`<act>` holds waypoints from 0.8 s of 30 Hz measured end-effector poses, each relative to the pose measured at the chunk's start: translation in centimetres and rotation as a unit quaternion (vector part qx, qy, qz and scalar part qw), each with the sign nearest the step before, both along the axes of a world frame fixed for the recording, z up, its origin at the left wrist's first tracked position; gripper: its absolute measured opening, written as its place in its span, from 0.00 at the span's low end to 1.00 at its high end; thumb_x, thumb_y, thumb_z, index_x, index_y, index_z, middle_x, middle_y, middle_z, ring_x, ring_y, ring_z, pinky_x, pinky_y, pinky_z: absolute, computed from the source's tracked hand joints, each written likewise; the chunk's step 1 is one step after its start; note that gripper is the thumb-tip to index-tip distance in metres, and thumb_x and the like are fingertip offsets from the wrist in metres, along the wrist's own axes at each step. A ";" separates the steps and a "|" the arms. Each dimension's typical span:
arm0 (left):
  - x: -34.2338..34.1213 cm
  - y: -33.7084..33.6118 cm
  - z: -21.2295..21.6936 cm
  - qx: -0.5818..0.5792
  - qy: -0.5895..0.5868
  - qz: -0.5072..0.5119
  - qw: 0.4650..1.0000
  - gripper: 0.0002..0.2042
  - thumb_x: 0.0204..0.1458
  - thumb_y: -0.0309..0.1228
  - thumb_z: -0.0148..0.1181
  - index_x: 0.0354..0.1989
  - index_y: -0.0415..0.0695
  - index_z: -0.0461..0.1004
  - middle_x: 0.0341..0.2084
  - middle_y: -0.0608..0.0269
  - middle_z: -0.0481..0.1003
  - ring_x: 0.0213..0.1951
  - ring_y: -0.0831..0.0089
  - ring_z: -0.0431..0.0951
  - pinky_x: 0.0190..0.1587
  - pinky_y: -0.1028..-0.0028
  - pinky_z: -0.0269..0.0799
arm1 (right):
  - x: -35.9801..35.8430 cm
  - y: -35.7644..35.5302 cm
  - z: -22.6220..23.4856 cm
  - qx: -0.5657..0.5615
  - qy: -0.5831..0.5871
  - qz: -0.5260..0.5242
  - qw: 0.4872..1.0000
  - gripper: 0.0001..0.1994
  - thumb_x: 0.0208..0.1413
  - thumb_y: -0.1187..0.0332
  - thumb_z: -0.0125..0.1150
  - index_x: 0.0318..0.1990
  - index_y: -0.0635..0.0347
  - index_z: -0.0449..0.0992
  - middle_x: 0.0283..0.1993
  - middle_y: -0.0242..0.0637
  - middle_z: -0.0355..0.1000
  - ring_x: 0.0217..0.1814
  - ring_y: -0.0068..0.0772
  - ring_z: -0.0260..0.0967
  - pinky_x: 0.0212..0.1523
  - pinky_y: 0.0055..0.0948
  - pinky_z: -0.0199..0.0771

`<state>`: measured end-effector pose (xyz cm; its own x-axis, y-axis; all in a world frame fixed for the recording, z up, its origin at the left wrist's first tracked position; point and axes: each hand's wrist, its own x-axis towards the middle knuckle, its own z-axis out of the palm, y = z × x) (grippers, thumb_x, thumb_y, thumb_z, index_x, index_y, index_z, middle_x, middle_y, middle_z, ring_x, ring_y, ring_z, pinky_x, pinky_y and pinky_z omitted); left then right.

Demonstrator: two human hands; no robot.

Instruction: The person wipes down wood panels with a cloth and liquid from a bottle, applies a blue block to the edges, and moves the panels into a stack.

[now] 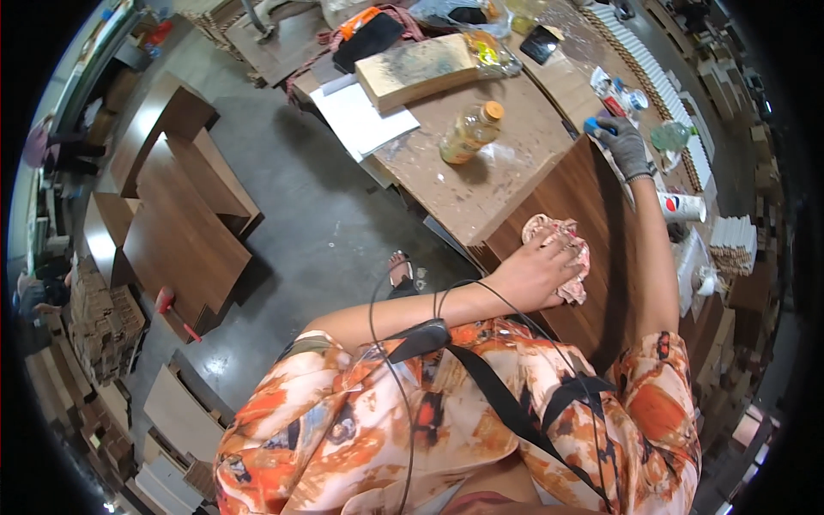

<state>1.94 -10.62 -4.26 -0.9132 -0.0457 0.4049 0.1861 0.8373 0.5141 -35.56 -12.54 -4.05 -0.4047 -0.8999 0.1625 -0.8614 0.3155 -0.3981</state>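
Note:
My bare left hand [548, 268] presses a crumpled pink-and-white cloth [577, 279] onto a dark brown wood-grain panel [562, 196]. The fingers curve over the cloth. At the panel's far right corner is my right hand [628, 148], in a grey glove. Its fingers close round a small blue object [600, 126], too small to name its kind. The panel lies on a worn worktable [421, 167] in front of me, and a dark shadow runs along it beneath my right arm.
On the table stand a bottle with an orange cap [472, 133], a wooden block [416, 69], white paper [365, 120] and a phone [540, 45]. A white cup [682, 207] lies right of my forearm. Brown panels [184, 223] stand on the floor at left.

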 end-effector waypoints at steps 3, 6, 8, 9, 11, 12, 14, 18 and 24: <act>0.0 0.1 0.2 -0.007 0.006 0.003 1.000 0.31 0.49 0.46 0.66 0.63 0.48 0.72 0.59 0.56 0.71 0.66 0.57 0.65 0.73 0.48 0.49 | -1.1 0.5 -1.1 0.003 -0.020 -0.062 0.998 0.19 0.55 0.59 0.71 0.49 0.62 0.83 0.45 0.49 0.81 0.50 0.44 0.78 0.54 0.37 0.75; -0.2 0.0 0.5 -0.020 0.003 0.005 1.000 0.31 0.50 0.46 0.65 0.63 0.48 0.71 0.60 0.57 0.71 0.66 0.57 0.65 0.72 0.48 0.50 | -1.8 2.0 -1.5 -0.095 -0.126 -0.117 0.981 0.19 0.56 0.58 0.71 0.50 0.62 0.83 0.46 0.42 0.81 0.48 0.36 0.78 0.53 0.33 0.76; -0.2 0.1 0.9 -0.033 -0.018 -0.005 0.999 0.32 0.50 0.47 0.65 0.64 0.49 0.71 0.60 0.57 0.70 0.66 0.58 0.65 0.72 0.48 0.50 | -2.2 4.1 -2.5 -0.175 -0.232 -0.164 0.942 0.19 0.57 0.58 0.70 0.50 0.62 0.83 0.46 0.38 0.81 0.47 0.31 0.78 0.53 0.32 0.76; -0.2 0.3 0.4 -0.031 -0.017 0.007 0.999 0.31 0.51 0.46 0.64 0.65 0.49 0.70 0.61 0.57 0.70 0.66 0.58 0.64 0.71 0.49 0.51 | -1.2 4.3 -3.3 -0.254 -0.307 -0.169 0.902 0.18 0.59 0.61 0.69 0.52 0.62 0.81 0.47 0.35 0.79 0.46 0.28 0.76 0.51 0.29 0.77; -0.1 0.5 1.0 -0.033 -0.054 0.022 0.998 0.31 0.53 0.46 0.63 0.66 0.51 0.69 0.63 0.59 0.69 0.66 0.58 0.64 0.69 0.48 0.52 | -0.3 5.8 -5.0 -0.344 -0.353 -0.182 0.851 0.16 0.63 0.67 0.65 0.55 0.63 0.79 0.52 0.36 0.77 0.49 0.29 0.76 0.51 0.28 0.78; -0.3 0.7 1.4 -0.051 -0.060 0.026 0.997 0.30 0.54 0.46 0.63 0.66 0.51 0.69 0.64 0.60 0.69 0.66 0.58 0.64 0.68 0.49 0.52 | -0.4 6.9 -6.4 -0.385 -0.410 -0.173 0.808 0.15 0.63 0.69 0.64 0.56 0.63 0.78 0.55 0.38 0.77 0.52 0.33 0.76 0.52 0.30 0.78; -0.8 0.9 2.3 -0.123 -0.072 0.035 0.989 0.29 0.56 0.45 0.62 0.66 0.52 0.70 0.64 0.64 0.69 0.66 0.60 0.65 0.65 0.51 0.55 | -1.3 8.7 -8.5 -0.486 -0.575 -0.121 0.647 0.16 0.63 0.71 0.63 0.57 0.62 0.76 0.59 0.40 0.75 0.56 0.38 0.76 0.54 0.34 0.80; -2.1 0.1 1.5 -0.069 -0.140 0.059 0.986 0.29 0.53 0.35 0.67 0.65 0.51 0.70 0.61 0.64 0.72 0.62 0.60 0.67 0.60 0.53 0.59 | 1.7 7.5 -7.1 -0.518 -0.614 -0.122 0.584 0.14 0.61 0.69 0.66 0.52 0.66 0.79 0.49 0.36 0.77 0.48 0.32 0.76 0.48 0.31 0.80; -14.5 -6.4 1.0 -0.098 -0.020 0.160 0.982 0.28 0.52 0.30 0.67 0.64 0.51 0.71 0.62 0.60 0.72 0.64 0.53 0.67 0.60 0.51 0.61 | -0.1 9.2 -7.3 -0.525 -0.645 -0.117 0.543 0.15 0.60 0.77 0.65 0.53 0.73 0.75 0.51 0.44 0.76 0.51 0.38 0.77 0.52 0.39 0.82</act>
